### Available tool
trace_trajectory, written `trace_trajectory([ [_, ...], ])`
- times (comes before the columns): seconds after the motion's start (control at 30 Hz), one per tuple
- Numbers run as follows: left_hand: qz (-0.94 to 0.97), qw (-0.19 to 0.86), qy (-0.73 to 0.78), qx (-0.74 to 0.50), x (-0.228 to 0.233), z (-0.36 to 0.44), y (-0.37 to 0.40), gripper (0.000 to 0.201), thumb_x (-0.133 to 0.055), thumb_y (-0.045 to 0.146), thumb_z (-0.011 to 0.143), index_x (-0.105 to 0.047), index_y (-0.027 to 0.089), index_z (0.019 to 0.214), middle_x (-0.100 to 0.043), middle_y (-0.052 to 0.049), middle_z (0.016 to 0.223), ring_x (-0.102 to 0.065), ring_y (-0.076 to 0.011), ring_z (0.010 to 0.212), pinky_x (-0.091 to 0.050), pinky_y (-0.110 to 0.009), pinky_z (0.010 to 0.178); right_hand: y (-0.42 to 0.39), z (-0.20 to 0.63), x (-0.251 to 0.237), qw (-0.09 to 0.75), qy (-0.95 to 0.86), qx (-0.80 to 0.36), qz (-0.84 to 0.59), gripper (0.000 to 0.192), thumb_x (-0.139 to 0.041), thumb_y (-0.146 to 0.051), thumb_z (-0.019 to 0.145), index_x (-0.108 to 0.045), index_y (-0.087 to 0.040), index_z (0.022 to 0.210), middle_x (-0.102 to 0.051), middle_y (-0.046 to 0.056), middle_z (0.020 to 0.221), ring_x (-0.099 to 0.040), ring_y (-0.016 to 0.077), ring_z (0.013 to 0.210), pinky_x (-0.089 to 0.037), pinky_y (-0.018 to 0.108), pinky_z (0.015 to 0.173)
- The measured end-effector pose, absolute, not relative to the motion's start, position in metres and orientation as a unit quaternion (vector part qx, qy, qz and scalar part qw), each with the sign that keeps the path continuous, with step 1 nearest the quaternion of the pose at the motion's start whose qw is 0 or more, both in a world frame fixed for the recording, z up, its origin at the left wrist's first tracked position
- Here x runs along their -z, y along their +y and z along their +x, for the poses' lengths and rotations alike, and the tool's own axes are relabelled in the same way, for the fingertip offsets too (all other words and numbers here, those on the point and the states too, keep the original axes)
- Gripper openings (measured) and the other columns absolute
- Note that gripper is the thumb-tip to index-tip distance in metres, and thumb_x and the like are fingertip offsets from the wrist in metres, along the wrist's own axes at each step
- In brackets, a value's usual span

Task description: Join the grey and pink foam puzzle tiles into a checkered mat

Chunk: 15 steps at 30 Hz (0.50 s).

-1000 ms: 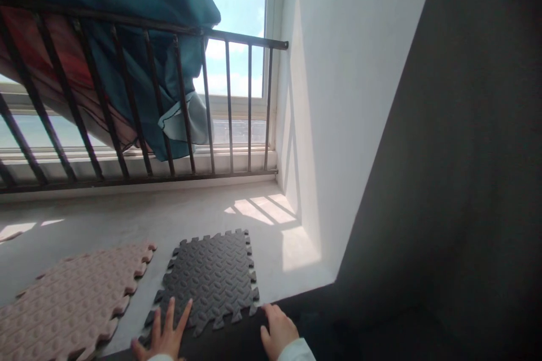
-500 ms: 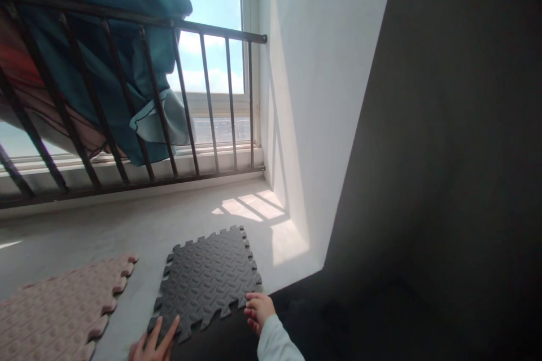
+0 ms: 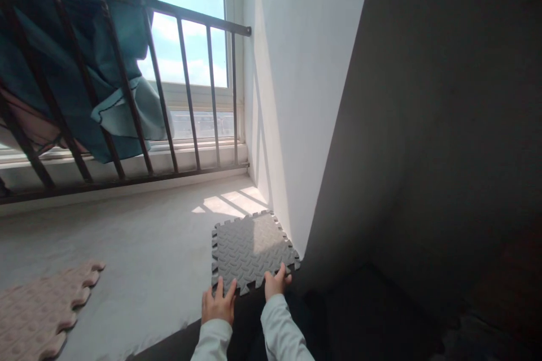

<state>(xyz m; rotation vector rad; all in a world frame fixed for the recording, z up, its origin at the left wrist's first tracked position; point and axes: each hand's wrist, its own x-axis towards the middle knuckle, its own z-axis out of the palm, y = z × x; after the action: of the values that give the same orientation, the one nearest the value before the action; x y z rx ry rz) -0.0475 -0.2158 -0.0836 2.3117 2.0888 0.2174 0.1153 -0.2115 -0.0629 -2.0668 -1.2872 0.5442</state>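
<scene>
A grey foam puzzle mat tile (image 3: 243,248) with a raised tread pattern and toothed edges lies flat on the pale ledge, its right side against the white wall. My left hand (image 3: 219,303) rests its spread, outstretched fingers on the tile's front left edge. Near the front right part of the same edge, my right hand (image 3: 276,283) touches the tile with thumb and forefinger apart, the other fingers partly bent. Neither hand is wrapped round the tile. Sunlight falls across the tile's upper right part.
A pinkish-beige foam mat (image 3: 46,310) lies at the lower left. Behind the ledge (image 3: 139,237) runs a dark metal railing (image 3: 186,87), with teal cloth (image 3: 101,51) hanging beyond its bars. The white wall (image 3: 296,79) bounds the right, and darkness lies past the ledge's front edge.
The grey tile has slid right and back into the corner by the wall, turning a little. Both hands moved with it. My view has shifted slightly to the right.
</scene>
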Motion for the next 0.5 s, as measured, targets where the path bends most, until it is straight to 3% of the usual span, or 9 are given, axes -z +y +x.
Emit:
trace_trajectory([
  [0.1, 0.735, 0.018, 0.675, -0.062, 0.083, -0.039, -0.219, 0.042, -0.040, 0.020, 0.078, -0.049, 0.034, 0.116, -0.046, -0.007, 0.127, -0.043, -0.0340, 0.109, -0.022, -0.051, 0.095, -0.209, 0.111, 0.056, 0.290, -0.442, -0.207, -0.823, 0.058, -0.034, -0.024, 0.071, -0.027, -0.006, 0.125, -0.041, 0.021, 0.118, -0.037, 0.0262, 0.116, -0.029, 0.041, 0.095],
  [0.27, 0.738, 0.037, 0.672, -0.055, 0.084, -0.039, -0.222, 0.044, -0.042, 0.020, 0.077, -0.047, 0.034, 0.118, -0.044, -0.005, 0.128, -0.041, -0.0329, 0.110, -0.023, -0.050, 0.095, -0.204, 0.102, 0.043, 0.262, -0.407, -0.202, -0.851, 0.061, -0.041, -0.023, 0.068, -0.029, -0.003, 0.125, -0.024, 0.027, 0.130, -0.026, 0.0316, 0.122, -0.021, 0.047, 0.097],
  [0.5, 0.741, -0.054, 0.658, -0.118, 0.106, -0.045, -0.227, 0.040, -0.044, 0.020, 0.078, -0.050, 0.033, 0.114, -0.049, -0.005, 0.124, -0.047, -0.0269, 0.103, -0.034, -0.041, 0.091, -0.203, 0.095, 0.036, 0.280, -0.378, -0.185, -0.863, 0.059, -0.045, -0.015, 0.063, -0.037, -0.005, 0.120, -0.024, 0.026, 0.131, -0.023, 0.0317, 0.122, -0.018, 0.045, 0.098],
])
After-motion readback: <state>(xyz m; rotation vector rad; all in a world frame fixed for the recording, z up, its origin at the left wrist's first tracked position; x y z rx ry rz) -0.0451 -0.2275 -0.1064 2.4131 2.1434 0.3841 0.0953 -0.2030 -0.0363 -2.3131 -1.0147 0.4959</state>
